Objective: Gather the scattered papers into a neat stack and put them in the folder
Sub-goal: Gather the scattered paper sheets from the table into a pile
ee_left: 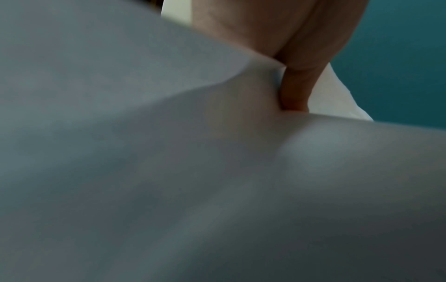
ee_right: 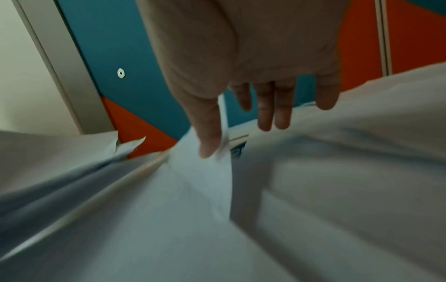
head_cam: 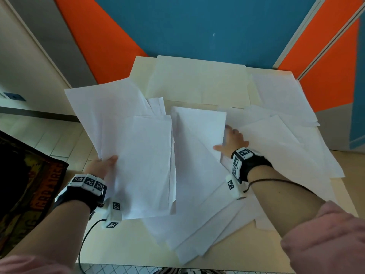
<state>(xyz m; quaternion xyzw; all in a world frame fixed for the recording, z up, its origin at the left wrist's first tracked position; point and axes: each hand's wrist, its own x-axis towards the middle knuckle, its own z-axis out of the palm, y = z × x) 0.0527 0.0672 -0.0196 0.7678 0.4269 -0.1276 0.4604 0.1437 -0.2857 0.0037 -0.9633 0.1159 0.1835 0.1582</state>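
White papers lie scattered over a cream table (head_cam: 126, 244). My left hand (head_cam: 106, 165) grips a bunch of gathered sheets (head_cam: 138, 155) by its left edge, thumb on top, and holds it lifted over the table's left side. In the left wrist view the thumb (ee_left: 296, 91) presses down on those sheets (ee_left: 144, 152). My right hand (head_cam: 233, 141) reaches to the right edge of a middle sheet (head_cam: 199, 131). Its thumb (ee_right: 207, 133) lies on that sheet (ee_right: 200, 181) and the straight fingers (ee_right: 272, 114) pass behind the edge. An open cream folder (head_cam: 197, 82) lies at the table's far side.
More loose sheets (head_cam: 286, 151) fan out to the right and overhang the table's edge. A blue and orange wall panel (head_cam: 197, 26) stands right behind the table. A dark printed bag (head_cam: 25, 184) sits on the floor at the left. A black cable (head_cam: 87, 234) hangs from my left wrist.
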